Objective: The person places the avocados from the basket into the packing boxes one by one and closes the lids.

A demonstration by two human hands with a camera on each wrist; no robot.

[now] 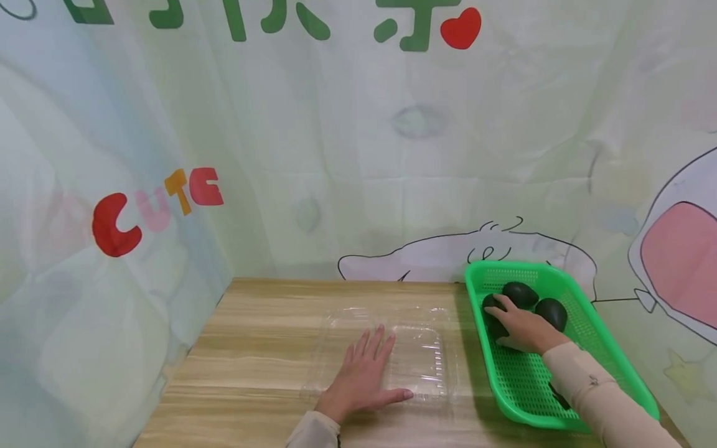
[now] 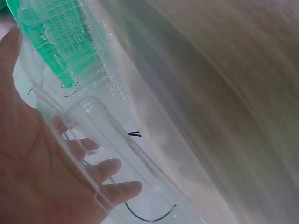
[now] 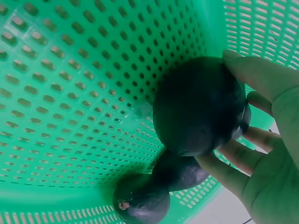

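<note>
My left hand (image 1: pixel 361 376) lies with fingers spread on a clear plastic clamshell container (image 1: pixel 417 358), which stands on the wooden table. In the left wrist view, that hand's fingers (image 2: pixel 126 190) show through the clear plastic. Inside the green basket (image 1: pixel 538 419), my right hand (image 1: pixel 523 328) grips a dark avocado (image 3: pixel 198 107), thumb on one side and fingers on the other. Two more dark avocados, one farther back (image 1: pixel 520 294) and one to the right (image 1: pixel 551 313), sit close by in the basket. The gripped avocado is partly hidden by my fingers in the head view.
The wooden table (image 1: pixel 241 348) ends at a printed cloth backdrop (image 1: pixel 347 155) behind it. Perforated walls and a raised rim surround the avocados in the basket, which stands at the table's right side. The container is left of the basket.
</note>
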